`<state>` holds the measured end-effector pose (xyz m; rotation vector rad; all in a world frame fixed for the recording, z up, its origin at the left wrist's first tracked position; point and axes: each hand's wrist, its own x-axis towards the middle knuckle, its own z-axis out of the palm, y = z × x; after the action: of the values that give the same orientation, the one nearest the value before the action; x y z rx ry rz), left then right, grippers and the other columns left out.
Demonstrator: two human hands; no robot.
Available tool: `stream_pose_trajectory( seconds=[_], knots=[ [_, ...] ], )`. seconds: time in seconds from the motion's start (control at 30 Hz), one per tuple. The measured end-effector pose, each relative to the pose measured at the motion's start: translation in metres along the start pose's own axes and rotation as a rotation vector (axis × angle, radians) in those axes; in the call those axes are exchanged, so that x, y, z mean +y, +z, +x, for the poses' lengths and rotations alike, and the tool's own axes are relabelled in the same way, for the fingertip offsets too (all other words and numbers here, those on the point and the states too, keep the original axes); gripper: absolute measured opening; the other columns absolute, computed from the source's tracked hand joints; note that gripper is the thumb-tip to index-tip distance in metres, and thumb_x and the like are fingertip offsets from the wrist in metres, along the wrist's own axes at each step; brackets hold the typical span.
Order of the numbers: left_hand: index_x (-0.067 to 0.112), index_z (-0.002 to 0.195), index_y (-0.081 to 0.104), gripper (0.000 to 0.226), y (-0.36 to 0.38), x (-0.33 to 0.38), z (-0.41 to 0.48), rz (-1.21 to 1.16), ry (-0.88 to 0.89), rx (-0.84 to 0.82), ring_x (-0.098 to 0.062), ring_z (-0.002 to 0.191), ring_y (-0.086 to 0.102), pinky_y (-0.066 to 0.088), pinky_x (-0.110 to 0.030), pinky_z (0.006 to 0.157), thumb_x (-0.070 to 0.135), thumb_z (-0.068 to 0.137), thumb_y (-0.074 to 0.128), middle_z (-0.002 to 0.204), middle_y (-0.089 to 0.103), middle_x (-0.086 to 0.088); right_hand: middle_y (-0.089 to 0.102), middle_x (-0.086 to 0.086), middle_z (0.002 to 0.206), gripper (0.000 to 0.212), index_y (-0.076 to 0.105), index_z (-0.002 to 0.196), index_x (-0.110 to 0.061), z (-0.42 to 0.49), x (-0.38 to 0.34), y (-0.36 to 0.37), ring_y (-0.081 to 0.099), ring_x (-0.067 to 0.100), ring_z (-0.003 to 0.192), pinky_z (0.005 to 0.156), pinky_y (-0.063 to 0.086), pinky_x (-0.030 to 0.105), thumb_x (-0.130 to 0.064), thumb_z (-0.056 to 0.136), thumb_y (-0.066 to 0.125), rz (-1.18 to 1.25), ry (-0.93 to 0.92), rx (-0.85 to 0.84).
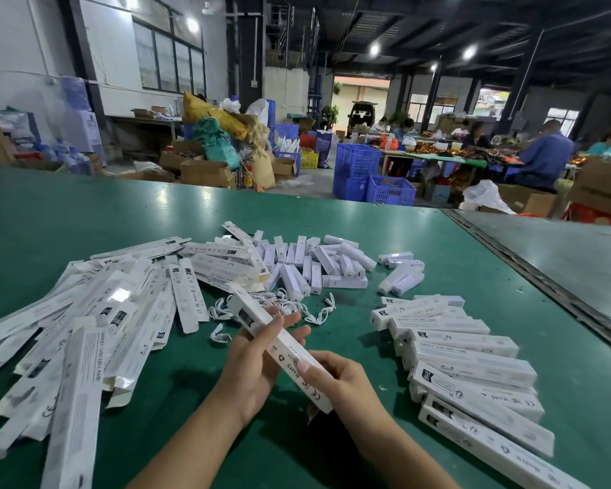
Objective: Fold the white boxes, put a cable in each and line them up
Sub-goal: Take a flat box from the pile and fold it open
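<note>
Close to the table's near edge, both hands hold one box clear of the green top, its long axis running away and to the left. The right hand grasps the near end, thumb pressed on the printed face and fingers wrapped below. The left hand cradles the middle from underneath, thumb laid over the top, so it too is gripping. I cannot tell whether the far end flap is tucked.

The box is thin card – light, hollow, stiff along its creases but easy to crush on the broad faces. It looks best held by the long edges or near an end, with mild pressure; the glossy print may slip a little.

Toward the right edge a row of made-up boxes lies side by side, some overlapping. Toward the left edge sprawls a heap of unfolded flats. Just beyond the hands lie the white cables, loosely tangled – limp and light, best pinched at a plug. Farther on, mid-table, sits a pile of short white units. Past the far edge stand blue crates and seated workers.
</note>
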<state>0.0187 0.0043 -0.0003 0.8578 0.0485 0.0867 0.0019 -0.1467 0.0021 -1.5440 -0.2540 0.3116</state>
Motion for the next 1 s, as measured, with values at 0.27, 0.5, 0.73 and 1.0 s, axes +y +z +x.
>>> stream_pose_trajectory(
  seconds=[0.27,0.5,0.73,1.0],
  knots=[
    [0.010,0.109,0.060,0.027,-0.007,0.004,0.002,-0.082,0.000,-0.028,-0.024,0.082,0.073,0.061,-0.034,0.067,0.017,0.084,0.059,0.096,0.074,-0.010,0.068,0.012,0.079,0.036,0.068,0.113,-0.011,-0.002,0.005,-0.003,0.061,0.025,0.058,0.050,0.053,0.031,-0.026,0.080,0.071,0.021,-0.058,-0.086],
    [0.012,0.109,0.060,0.025,-0.009,0.002,0.005,-0.103,-0.001,-0.022,-0.022,0.079,0.073,0.058,-0.037,0.071,0.016,0.085,0.055,0.094,0.075,-0.009,0.069,0.011,0.077,0.017,0.073,0.102,-0.011,0.001,0.012,-0.001,0.061,0.021,0.051,0.049,0.054,0.028,-0.004,0.088,0.068,0.054,-0.094,-0.031],
    [0.020,0.134,0.044,0.054,-0.005,-0.003,0.002,0.126,0.074,0.056,-0.027,0.095,0.072,0.058,-0.043,0.082,0.030,0.084,0.062,0.103,0.073,-0.012,0.074,0.013,0.086,0.029,0.071,0.104,-0.025,0.004,0.015,-0.003,0.067,0.030,0.055,0.045,0.051,0.027,-0.026,0.076,0.081,0.117,-0.117,0.148],
    [0.069,0.134,0.028,0.080,-0.011,-0.022,-0.008,1.059,0.342,-0.170,0.000,0.104,0.057,0.046,-0.014,0.085,0.051,0.074,0.079,0.120,0.056,0.020,0.072,0.013,0.090,0.052,0.054,0.099,-0.014,0.010,0.018,-0.014,0.064,0.023,0.067,0.063,0.049,0.036,-0.047,0.065,0.077,0.114,-0.119,0.346]
  ],
)
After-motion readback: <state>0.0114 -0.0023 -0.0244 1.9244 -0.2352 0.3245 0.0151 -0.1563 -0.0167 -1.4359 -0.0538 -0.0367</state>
